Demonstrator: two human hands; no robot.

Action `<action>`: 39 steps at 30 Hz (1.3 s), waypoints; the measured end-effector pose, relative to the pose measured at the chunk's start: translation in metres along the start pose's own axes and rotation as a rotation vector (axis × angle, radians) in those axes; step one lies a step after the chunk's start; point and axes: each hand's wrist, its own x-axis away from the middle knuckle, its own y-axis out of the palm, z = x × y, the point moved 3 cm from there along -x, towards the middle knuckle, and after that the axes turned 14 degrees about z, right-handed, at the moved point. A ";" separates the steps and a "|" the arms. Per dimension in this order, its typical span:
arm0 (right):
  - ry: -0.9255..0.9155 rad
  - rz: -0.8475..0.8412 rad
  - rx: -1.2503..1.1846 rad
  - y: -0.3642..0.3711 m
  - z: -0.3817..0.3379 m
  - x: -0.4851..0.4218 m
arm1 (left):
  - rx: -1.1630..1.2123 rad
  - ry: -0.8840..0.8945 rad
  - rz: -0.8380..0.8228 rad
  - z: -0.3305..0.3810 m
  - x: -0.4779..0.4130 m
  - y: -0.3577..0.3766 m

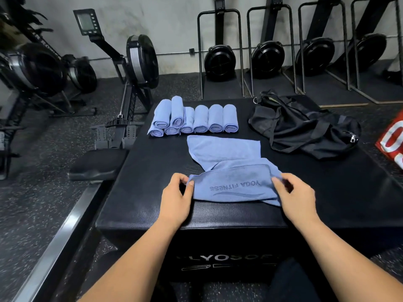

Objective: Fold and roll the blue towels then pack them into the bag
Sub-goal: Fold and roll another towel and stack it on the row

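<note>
Head view looks down on your two hands at the near edge of a black padded box, around 6 o'clock on its top. Your left hand pinches the left corner of the blue towel between thumb and curled fingers. Your right hand grips the towel's right edge, fingers curled over the cloth. The towel lies between your hands, partly folded. Its near flap is turned over and shows the print "YOGA FITNESS", upside down to you. The rest of the cloth lies flat on the box and runs away toward 12 o'clock.

At 11 o'clock on the box sit the rolled towels, side by side with their spiral ends facing you. At the left end of that row, two rolls rest on top of others. They lie apart from the towel you hold.

At 2 o'clock lies the black bag, slumped and crumpled, a zip pull showing on its right end. It is well apart from your hands.

Beyond the box, rowing machines stand on the speckled floor from 9 to 1 o'clock. A red and white object shows at 3 o'clock, cut off by the frame edge.
</note>
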 end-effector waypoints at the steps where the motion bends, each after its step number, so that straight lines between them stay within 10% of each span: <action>1: -0.111 -0.019 0.060 0.004 0.001 0.003 | -0.016 0.030 -0.019 0.002 0.001 0.001; 9: -0.419 -0.224 0.306 0.026 -0.017 0.008 | -0.260 0.546 -0.324 0.034 -0.002 0.029; 18: -0.414 -0.183 0.417 0.005 -0.040 0.036 | -0.454 0.728 -0.163 0.039 0.019 -0.011; 30: -0.066 -0.054 0.066 -0.002 -0.056 -0.011 | -0.016 0.018 -0.020 0.048 -0.047 -0.045; 39: 0.129 -0.015 0.080 0.020 -0.043 -0.059 | -0.125 0.027 -0.037 0.053 -0.111 -0.019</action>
